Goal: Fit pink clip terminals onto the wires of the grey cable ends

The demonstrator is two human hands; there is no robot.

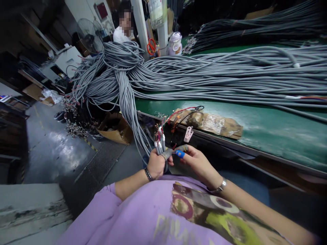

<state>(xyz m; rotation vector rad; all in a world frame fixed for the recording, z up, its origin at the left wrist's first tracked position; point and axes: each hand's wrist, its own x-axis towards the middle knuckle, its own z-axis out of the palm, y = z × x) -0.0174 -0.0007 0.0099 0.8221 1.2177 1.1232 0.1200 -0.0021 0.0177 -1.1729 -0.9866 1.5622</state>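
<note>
My left hand (156,164) is closed around the ends of several grey cables (159,144), whose thin red and white wires stick up above my fist. My right hand (196,160) is beside it, fingers wearing grey and blue fingertip covers, pinching at the wire ends near my left thumb. The cables I hold run down from a big bundle of grey cables (122,78) that hangs off the end of the green table (268,126). Both hands are held just below the table's front edge, above my purple shirt.
A taped wooden block (214,122) with red and black wires lies at the table edge, a small pink clip (188,134) hanging below it. Long grey cable bundles (230,71) cover the table. A cardboard box (114,127) sits on the floor. Another person (124,27) sits at the back by a fan.
</note>
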